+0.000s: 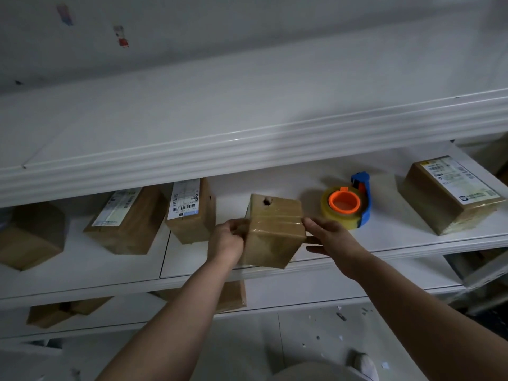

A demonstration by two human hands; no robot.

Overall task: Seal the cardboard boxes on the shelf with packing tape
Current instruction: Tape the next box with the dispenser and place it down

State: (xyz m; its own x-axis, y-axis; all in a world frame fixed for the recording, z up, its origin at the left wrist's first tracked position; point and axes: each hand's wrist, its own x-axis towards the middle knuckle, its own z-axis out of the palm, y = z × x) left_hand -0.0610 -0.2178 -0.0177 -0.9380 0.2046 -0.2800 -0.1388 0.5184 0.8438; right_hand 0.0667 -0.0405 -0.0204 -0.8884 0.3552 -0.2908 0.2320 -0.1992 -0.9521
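Observation:
A small cardboard box (273, 232) wrapped in clear tape sits tilted at the front edge of the middle shelf (398, 244), with a small hole in its top. My left hand (226, 239) grips its left side, fingers curled round the edge. My right hand (330, 237) is against its right side with fingers stretched out, touching the taped edge. The tape dispenser (347, 206), blue with an orange core and a clear roll, lies on the shelf just right of the box, behind my right hand.
Labelled boxes stand on the same shelf: two to the left (129, 218) (191, 210), a plain one at far left (30, 235), one at far right (450, 193). The upper shelf's lip (247, 149) overhangs. More boxes (63, 312) lie on the lower shelf.

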